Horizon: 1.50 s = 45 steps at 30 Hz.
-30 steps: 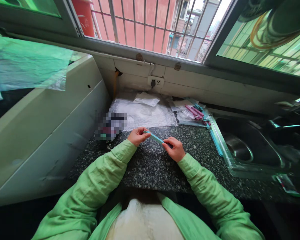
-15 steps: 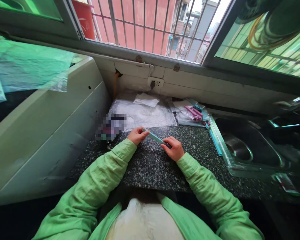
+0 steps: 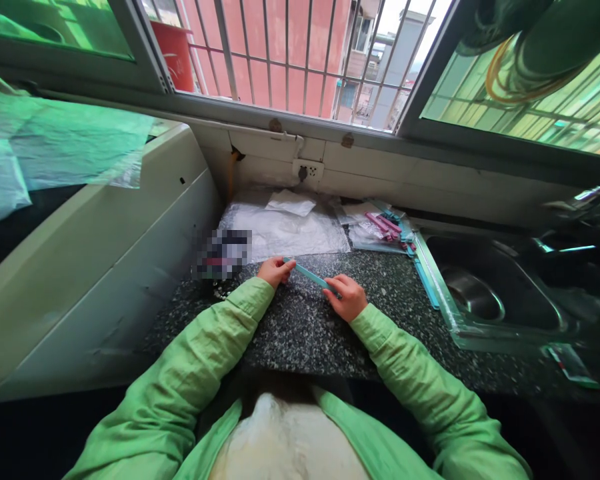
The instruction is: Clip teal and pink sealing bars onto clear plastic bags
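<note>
A slim teal clip stick (image 3: 310, 274) is held by both ends just above the speckled dark countertop (image 3: 300, 333). My left hand (image 3: 274, 271) pinches its left end, and my right hand (image 3: 347, 297) grips its right end. Both arms wear green sleeves. Behind the hands lies a sheet of clear plastic bags (image 3: 285, 230). To the right of that sits a small pile of pink and teal clip sticks (image 3: 390, 225) on more clear bags.
A steel sink (image 3: 485, 293) takes up the right side, with long teal sticks (image 3: 427, 283) along its left rim. A white appliance (image 3: 80, 267) stands to the left. A barred window (image 3: 290, 53) and a wall socket (image 3: 307, 171) lie behind the counter.
Both hands with the teal stick have shifted slightly lower and nearer the countertop. The camera has tilted a little, so the view has shifted.
</note>
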{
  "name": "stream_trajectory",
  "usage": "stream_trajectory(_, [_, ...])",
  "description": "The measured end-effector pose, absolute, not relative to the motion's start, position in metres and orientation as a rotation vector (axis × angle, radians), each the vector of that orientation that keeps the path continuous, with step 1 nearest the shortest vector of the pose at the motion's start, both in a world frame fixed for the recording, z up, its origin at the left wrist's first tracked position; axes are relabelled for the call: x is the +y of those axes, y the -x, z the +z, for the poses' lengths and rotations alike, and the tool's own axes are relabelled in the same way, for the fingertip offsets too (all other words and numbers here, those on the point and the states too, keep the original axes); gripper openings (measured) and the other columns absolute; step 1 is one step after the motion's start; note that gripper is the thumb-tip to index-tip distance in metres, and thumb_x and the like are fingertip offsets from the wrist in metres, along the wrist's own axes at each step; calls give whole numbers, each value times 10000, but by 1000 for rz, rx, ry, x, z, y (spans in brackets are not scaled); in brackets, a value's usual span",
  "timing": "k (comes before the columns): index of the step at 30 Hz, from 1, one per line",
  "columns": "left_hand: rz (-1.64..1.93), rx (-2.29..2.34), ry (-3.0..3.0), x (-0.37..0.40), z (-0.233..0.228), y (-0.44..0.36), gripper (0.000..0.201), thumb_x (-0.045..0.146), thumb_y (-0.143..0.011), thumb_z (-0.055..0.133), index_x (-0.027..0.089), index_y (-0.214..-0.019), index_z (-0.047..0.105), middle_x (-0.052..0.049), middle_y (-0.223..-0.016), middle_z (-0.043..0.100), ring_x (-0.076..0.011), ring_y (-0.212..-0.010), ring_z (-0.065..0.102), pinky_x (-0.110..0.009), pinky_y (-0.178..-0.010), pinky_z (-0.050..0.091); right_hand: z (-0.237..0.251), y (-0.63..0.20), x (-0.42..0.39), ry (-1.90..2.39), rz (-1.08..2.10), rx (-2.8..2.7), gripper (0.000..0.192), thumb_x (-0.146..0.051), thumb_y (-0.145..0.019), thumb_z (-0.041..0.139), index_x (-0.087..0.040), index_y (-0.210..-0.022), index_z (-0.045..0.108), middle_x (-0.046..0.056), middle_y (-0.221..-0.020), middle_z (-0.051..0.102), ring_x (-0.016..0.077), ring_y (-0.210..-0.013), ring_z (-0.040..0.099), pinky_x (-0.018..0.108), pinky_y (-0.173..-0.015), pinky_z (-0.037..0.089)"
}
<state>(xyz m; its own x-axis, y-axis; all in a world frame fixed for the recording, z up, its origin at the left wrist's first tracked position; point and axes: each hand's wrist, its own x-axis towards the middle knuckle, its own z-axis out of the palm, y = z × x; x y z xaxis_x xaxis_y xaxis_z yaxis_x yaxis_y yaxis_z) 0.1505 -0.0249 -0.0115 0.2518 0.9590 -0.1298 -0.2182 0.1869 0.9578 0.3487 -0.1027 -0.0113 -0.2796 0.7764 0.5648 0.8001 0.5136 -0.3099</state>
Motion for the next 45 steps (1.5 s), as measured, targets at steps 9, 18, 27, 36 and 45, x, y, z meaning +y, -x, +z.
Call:
stream_trajectory(9, [993,1065,-1244,-28,-7,-182,387,476,-502,689,153,-510,476,82,-344,384,-34,-322,317,-180,-355,258,-15,-378,-110,1340,-136,-2045,197,-288,-804,479,-205,-910,623,56,-772,584,165,-734,539,286,-675,460])
stream_trajectory(18, [1002,1133,-1345,-18,-5,-264,273,331,-553,669,157,-491,468,89,-391,375,-42,-377,308,-191,-400,240,-13,-431,-128,1506,-316,-1916,120,-279,-774,511,-197,-778,599,46,-723,620,170,-711,557,281,-659,435])
stream_trajectory(27, [1041,1065,-1370,-24,-5,-354,154,199,-584,650,152,-595,505,74,-484,435,-56,-463,378,-196,-495,305,-14,-489,-152,1660,-460,-1801,108,-275,-766,520,-194,-755,591,36,-690,610,166,-674,548,269,-622,412])
stream_trajectory(36, [1053,1117,-1624,-32,-4,-415,108,182,-637,623,159,-662,521,35,-597,479,-93,-581,451,-229,-606,386,-14,-521,-166,1841,-510,-1696,151,-306,-771,510,-193,-725,599,12,-651,588,140,-627,510,249,-615,371])
stream_trajectory(45, [924,1168,-1896,-22,-7,-442,173,235,-719,552,133,-854,587,-50,-788,588,-144,-741,535,-263,-721,426,-3,-526,-161,2018,-548,-1679,123,-295,-741,535,-189,-712,591,24,-699,584,165,-706,513,265,-655,347])
